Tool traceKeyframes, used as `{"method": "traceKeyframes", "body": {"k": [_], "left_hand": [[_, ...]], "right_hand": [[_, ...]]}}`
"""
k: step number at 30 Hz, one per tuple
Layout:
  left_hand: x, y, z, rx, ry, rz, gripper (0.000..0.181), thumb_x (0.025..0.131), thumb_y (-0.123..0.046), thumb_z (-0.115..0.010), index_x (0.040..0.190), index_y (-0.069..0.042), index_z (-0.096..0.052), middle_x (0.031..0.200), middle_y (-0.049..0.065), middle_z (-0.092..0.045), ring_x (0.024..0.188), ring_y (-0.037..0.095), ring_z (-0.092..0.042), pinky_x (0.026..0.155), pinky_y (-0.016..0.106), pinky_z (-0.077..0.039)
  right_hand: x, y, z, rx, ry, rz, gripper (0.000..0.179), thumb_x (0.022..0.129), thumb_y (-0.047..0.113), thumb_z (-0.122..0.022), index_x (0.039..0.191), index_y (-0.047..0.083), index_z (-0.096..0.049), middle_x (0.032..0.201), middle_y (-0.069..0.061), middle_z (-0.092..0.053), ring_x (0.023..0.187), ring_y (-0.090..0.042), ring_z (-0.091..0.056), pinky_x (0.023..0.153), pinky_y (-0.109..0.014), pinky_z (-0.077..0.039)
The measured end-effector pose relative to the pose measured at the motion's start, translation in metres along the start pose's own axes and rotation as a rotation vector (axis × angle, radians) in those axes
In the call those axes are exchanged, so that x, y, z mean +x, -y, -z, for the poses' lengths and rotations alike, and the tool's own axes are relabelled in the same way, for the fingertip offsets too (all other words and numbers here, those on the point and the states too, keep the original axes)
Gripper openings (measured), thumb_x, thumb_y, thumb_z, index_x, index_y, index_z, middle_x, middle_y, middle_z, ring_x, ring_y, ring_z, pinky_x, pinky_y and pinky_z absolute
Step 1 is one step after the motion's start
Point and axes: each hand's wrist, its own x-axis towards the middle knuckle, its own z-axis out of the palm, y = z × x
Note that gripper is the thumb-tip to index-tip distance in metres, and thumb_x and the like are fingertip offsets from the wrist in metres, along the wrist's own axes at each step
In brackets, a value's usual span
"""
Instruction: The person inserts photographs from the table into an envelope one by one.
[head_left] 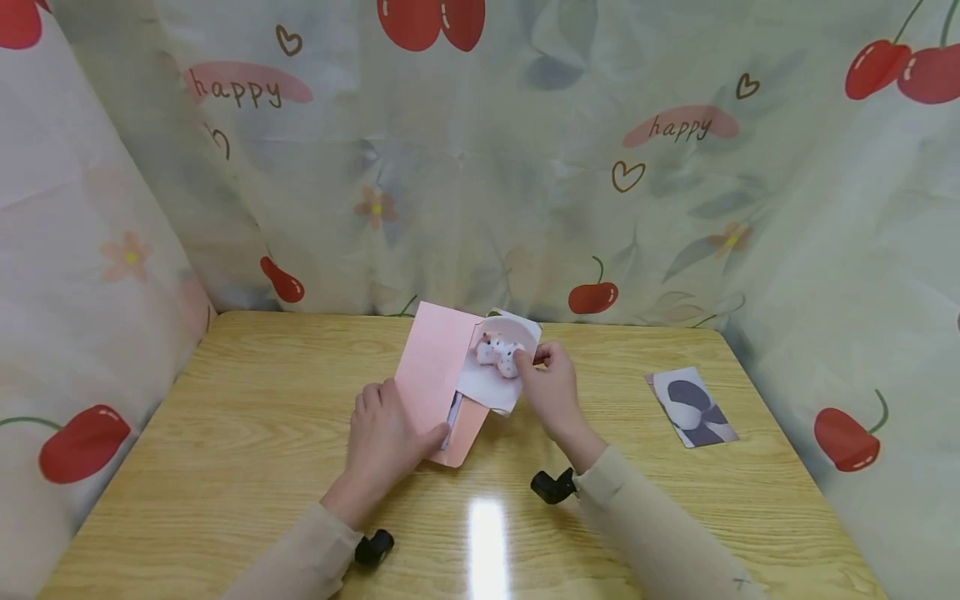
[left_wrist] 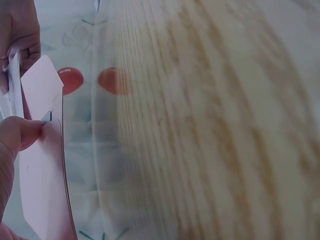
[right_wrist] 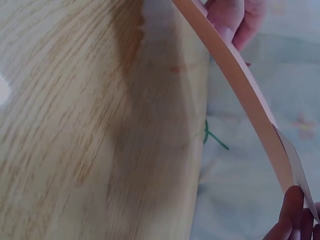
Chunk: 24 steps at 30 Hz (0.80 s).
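Observation:
My left hand [head_left: 384,442] grips the lower left of a pink paper envelope [head_left: 435,350], thumb across its front near the lower edge. The envelope is tilted above the table, and its salmon-coloured part [head_left: 468,429] shows at the lower right. With thumb and fingers, my right hand [head_left: 555,392] pinches the right edge of a picture card [head_left: 480,387] showing a small white spotted figure. That card overlaps the envelope's right side; another card's corner peeks out behind its top. A dark-and-white strip [head_left: 452,414] shows inside the envelope by my left thumb.
More picture cards [head_left: 693,408], overlapping, lie on the right of the wooden table [head_left: 262,400]. Patterned curtains [head_left: 465,192] stand at the back and sides. A black wrist camera [head_left: 552,487] sits by the right cuff, another [head_left: 373,547] by the left.

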Motion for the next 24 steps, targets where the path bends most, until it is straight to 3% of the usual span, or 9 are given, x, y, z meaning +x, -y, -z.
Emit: {"method": "traceKeyframes", "body": {"k": [6,18,24], "left_hand": [[-0.0003,-0.0007,0.0,-0.014,0.012,0.013,0.1,0.066,-0.068,-0.071,0.126,0.006,-0.041,0.117,0.023,-0.043,0.105,0.035,-0.041,0.087,0.048,-0.039],[0.0003,-0.0002,0.0006,-0.009,-0.003,0.001,0.099,0.068,-0.068,-0.071,0.126,0.007,-0.04,0.115,0.023,-0.042,0.102,0.035,-0.041,0.085,0.047,-0.039],[0.0012,0.0013,0.0016,0.008,-0.025,0.001,0.098,0.066,-0.065,-0.073,0.123,0.008,-0.042,0.112,0.024,-0.043,0.1,0.036,-0.043,0.083,0.047,-0.04]], "right_hand": [[-0.0035,-0.0029,-0.0037,-0.059,0.07,0.008,0.024,0.09,0.022,-0.067,0.087,0.004,-0.052,0.094,-0.012,-0.057,0.089,-0.023,-0.053,0.064,-0.03,-0.047],[-0.0091,-0.0035,-0.0086,-0.116,0.207,-0.024,0.026,0.088,0.025,-0.071,0.089,0.005,-0.054,0.089,-0.01,-0.056,0.075,-0.021,-0.054,0.059,-0.029,-0.048],[-0.0106,0.0023,-0.0064,-0.036,0.237,-0.066,0.02,0.091,0.022,-0.066,0.094,0.005,-0.057,0.088,-0.012,-0.059,0.07,-0.028,-0.065,0.068,-0.048,-0.054]]}}
